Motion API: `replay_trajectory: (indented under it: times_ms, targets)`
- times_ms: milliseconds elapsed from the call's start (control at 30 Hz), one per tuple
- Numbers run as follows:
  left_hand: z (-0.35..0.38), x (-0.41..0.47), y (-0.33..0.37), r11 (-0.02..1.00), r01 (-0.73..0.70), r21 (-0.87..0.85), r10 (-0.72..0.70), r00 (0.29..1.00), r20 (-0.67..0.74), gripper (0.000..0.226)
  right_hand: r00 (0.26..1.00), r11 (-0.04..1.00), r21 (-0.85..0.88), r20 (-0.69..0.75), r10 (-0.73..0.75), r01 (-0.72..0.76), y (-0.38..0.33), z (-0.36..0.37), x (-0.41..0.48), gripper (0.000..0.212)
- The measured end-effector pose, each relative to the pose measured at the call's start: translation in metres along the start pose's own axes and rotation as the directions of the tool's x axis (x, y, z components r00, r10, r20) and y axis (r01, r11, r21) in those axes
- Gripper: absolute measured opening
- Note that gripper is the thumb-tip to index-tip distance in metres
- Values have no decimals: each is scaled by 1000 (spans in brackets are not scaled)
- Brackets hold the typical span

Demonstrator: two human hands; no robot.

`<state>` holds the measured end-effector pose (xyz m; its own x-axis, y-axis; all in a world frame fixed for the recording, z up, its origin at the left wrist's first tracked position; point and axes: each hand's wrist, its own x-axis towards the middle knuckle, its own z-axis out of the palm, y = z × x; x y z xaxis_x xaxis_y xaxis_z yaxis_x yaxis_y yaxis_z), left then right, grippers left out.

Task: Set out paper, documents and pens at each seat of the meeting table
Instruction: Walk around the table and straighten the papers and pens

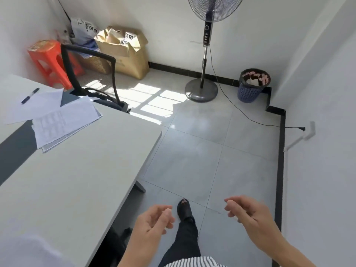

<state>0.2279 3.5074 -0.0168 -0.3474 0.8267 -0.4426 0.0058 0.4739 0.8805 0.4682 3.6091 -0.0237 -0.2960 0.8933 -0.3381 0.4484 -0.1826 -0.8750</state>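
Two empty hands, left hand (154,218) and right hand (248,218), hovered at six o'clock, fingers loosely curled. Paper (38,106), documents (63,122) and pen (30,95) lay at ten o'clock on the surface (77,180). With nothing carried, the next seat might go unset.

I note an orange stool (48,62), a blue basket (250,91), grey floor tiles (202,151), striped clothing (192,262), and a pen (30,95) seemingly black-capped.

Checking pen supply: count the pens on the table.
1. The pen lies on the blank sheet at the table's far end; more may be out of frame.
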Motion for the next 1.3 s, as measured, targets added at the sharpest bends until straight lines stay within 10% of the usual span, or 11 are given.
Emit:
replay_trajectory:
  times_ms: [600,767,933,1300]
  targets:
    - [34,341,207,998,-50,-37,50,999,9,28,998,998,42,-57,-39,41,-125,-97,352,22]
    - [46,428,249,997,-25,-70,17,993,-113,54,994,997,-15,80,-74,75,-166,-121,482,23]
    - [35,485,290,991,-36,-128,-2,957,-289,18,943,977,-111,301,-143,184,-224,-111,601,23]
    - [-96,596,292,956,32,-292,-201,796,-571,14,741,903,-133,626,-242,407,-351,43,775,41]
